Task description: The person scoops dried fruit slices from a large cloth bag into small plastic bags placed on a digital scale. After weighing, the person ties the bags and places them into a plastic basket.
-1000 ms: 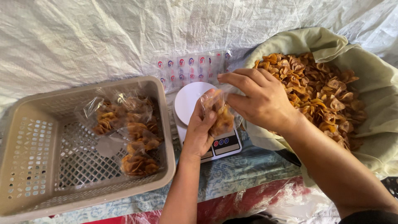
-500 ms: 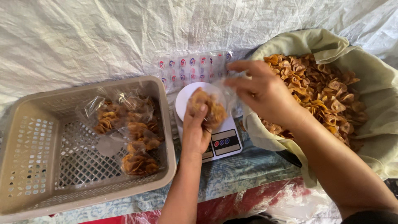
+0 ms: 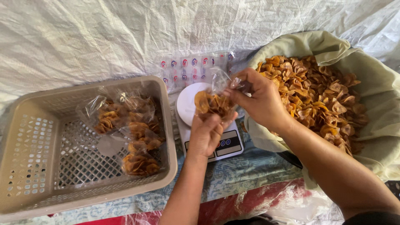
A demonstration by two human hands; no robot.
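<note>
Chip bag point(image 3: 214, 102) cupped from below by left hand point(image 3: 206, 135) over kitchen scale point(image 3: 208, 125); right hand point(image 3: 260, 100) pinches its open top, fingers closed on the plastic, keeping chips inside.

Single view only: head-worn camera, looked steeply down and forward over the wearer's own forearms, which entered from the bottom edge of the frame. Range was close, within arm's reach. The left hand point(image 3: 207, 135) and right hand point(image 3: 258, 100) sat near frame centre, above the white kitchen scale point(image 3: 187, 104). The beige perforated basket point(image 3: 29, 166) filled the lower left, its near-left corner cut off by the frame. The cloth-lined bin of fried chips point(image 3: 375, 83) filled the right, its far right rim cropped. The white woven sheet point(image 3: 104, 37) covered the whole top of the frame. No second view, so no overlap to record.
</note>
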